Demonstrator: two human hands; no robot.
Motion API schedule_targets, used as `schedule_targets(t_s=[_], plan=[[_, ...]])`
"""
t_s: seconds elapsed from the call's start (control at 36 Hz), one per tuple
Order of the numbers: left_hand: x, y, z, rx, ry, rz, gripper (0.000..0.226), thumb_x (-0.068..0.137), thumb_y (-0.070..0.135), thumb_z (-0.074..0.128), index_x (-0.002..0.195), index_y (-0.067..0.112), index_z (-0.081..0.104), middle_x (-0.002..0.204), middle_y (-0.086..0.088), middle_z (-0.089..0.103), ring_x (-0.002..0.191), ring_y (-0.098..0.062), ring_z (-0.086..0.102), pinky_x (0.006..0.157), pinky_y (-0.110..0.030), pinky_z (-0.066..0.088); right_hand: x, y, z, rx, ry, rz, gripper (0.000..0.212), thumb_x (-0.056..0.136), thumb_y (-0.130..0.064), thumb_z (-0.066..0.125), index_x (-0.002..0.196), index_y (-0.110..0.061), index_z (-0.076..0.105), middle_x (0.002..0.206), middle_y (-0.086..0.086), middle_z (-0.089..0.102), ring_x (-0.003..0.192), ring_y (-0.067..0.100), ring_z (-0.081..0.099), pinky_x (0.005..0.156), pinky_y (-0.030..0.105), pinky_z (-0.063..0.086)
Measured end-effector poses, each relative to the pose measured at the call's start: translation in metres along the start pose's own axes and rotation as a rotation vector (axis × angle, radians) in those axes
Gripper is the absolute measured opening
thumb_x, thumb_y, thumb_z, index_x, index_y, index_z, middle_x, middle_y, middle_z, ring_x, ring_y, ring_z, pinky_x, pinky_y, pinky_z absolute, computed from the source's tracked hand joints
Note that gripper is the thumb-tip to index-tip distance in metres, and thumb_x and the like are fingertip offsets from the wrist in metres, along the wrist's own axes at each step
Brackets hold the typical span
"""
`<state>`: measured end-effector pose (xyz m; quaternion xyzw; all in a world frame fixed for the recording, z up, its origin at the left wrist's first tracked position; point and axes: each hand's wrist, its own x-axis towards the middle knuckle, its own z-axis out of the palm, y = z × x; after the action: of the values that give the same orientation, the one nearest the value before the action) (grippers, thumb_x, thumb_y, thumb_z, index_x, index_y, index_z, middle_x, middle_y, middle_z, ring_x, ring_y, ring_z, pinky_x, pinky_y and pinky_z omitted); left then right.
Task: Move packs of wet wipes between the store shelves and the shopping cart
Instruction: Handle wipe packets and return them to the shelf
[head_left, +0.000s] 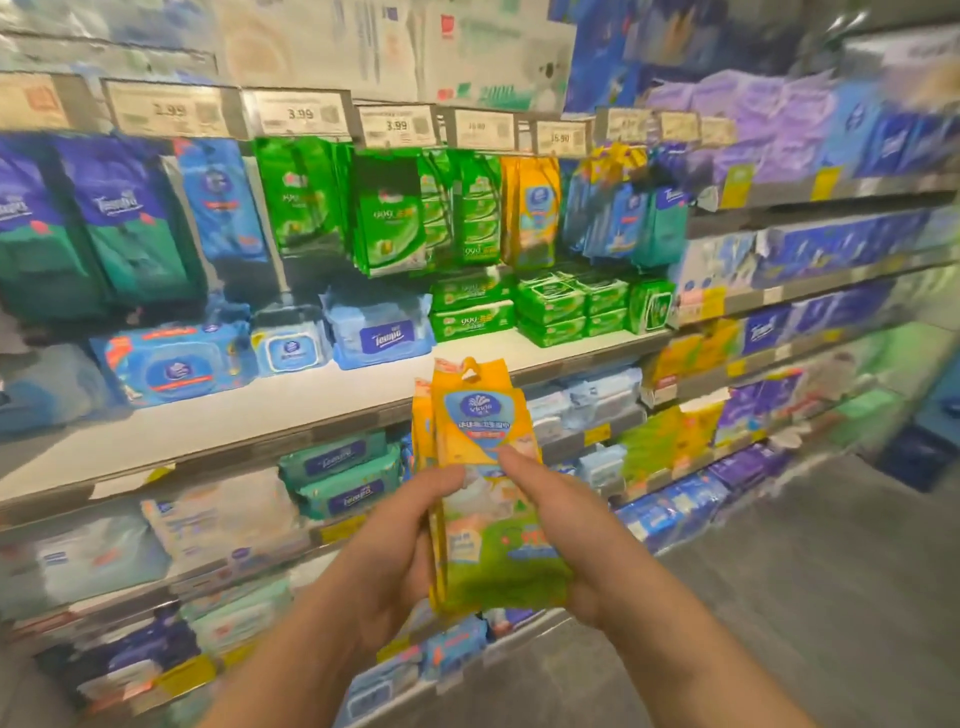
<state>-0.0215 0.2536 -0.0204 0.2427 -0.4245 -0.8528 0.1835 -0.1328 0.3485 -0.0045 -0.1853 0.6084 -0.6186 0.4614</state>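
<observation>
While you hold the yellow wipes packs (485, 499) upright w/ both hands, long axis is vertical, hang-hole on top. Left hand (395, 540) and right hand (566, 540) clamp opposite sides, thumbs pressed on front. Packs sit below & in front of the yellow hanging row (532, 218); right hand is nearer that row.

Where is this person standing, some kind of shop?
Most likely a supermarket aisle: price tags line the shelf edge, hanging green packs fill the racks, and both hands hold yellow wipes packs.
</observation>
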Motion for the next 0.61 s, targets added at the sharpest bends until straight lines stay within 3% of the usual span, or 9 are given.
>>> schedule_targets(t_s=[0.06,0.17,0.22,0.28,0.36,0.42,0.5,0.61], plan=[[0.010,0.000,0.000,-0.015,-0.076,-0.033,0.056,0.069,0.023,0.074,0.123,0.008,0.070,0.127,-0.024,0.065,0.117,-0.045,0.062,0.107,-0.061,0.041,0.001,-0.004,-0.002,0.025,0.010,-0.001,0.038,0.096,-0.048,0.063,0.117,-0.019,0.073,0.102,0.009,0.079,0.093,0.029,0.077,0.088,0.047,0.061],[0.050,0.008,0.000,0.049,-0.075,-0.020,0.053,0.078,0.031,0.064,0.128,0.012,0.067,0.125,-0.021,0.068,0.116,-0.042,0.064,0.105,-0.062,0.043,0.028,-0.019,-0.012,0.047,0.073,-0.021,0.034,0.098,-0.042,0.061,0.112,-0.015,0.074,0.099,0.012,0.079,0.088,0.031,0.077,0.074,0.040,0.062],[0.070,0.018,0.004,0.096,-0.076,0.001,0.049,0.081,0.032,0.064,0.126,0.016,0.067,0.121,-0.017,0.071,0.110,-0.039,0.068,0.095,-0.060,0.052,0.045,-0.029,-0.017,0.036,0.106,-0.038,0.034,0.098,-0.043,0.060,0.113,-0.016,0.075,0.100,0.010,0.079,0.091,0.030,0.077,0.076,0.040,0.062],[0.087,0.029,0.006,0.138,-0.103,0.007,0.046,0.081,0.034,0.063,0.125,0.019,0.067,0.115,-0.013,0.074,0.102,-0.035,0.072,0.077,-0.047,0.062,0.060,-0.039,-0.020,0.010,0.125,-0.072,0.032,0.099,-0.044,0.059,0.111,-0.020,0.074,0.098,0.006,0.080,0.089,0.024,0.078,0.071,0.033,0.062],[0.110,0.044,0.010,0.153,-0.140,-0.001,0.052,0.076,0.036,0.064,0.124,0.019,0.067,0.112,-0.011,0.075,0.098,-0.031,0.074,0.065,-0.035,0.061,0.081,-0.055,-0.022,0.020,0.127,-0.093,0.031,0.098,-0.044,0.059,0.111,-0.020,0.074,0.095,0.004,0.080,0.084,0.021,0.078,0.064,0.029,0.060],[0.129,0.052,0.012,0.157,-0.167,-0.004,0.052,0.073,0.033,0.064,0.123,0.017,0.068,0.110,-0.012,0.075,0.094,-0.030,0.075,0.062,-0.034,0.061,0.094,-0.063,-0.024,0.022,0.139,-0.107,0.033,0.098,-0.045,0.060,0.112,-0.019,0.074,0.097,0.006,0.080,0.087,0.024,0.078,0.071,0.034,0.062],[0.153,0.060,0.017,0.167,-0.204,-0.007,0.054,0.069,0.031,0.067,0.121,0.016,0.068,0.107,-0.012,0.076,0.087,-0.029,0.076,0.056,-0.031,0.059,0.117,-0.070,-0.033,0.013,0.186,-0.118,0.035,0.097,-0.047,0.060,0.112,-0.020,0.075,0.101,0.006,0.079,0.095,0.027,0.077,0.095,0.047,0.058],[0.189,0.066,0.026,0.193,-0.246,-0.013,0.067,0.065,0.029,0.077,0.128,0.015,0.065,0.109,-0.015,0.075,0.086,-0.030,0.076,0.058,-0.030,0.058,0.141,-0.079,-0.048,-0.013,0.219,-0.126,0.035,0.096,-0.048,0.061,0.114,-0.021,0.074,0.103,0.004,0.079,0.098,0.025,0.076,0.099,0.050,0.055]])
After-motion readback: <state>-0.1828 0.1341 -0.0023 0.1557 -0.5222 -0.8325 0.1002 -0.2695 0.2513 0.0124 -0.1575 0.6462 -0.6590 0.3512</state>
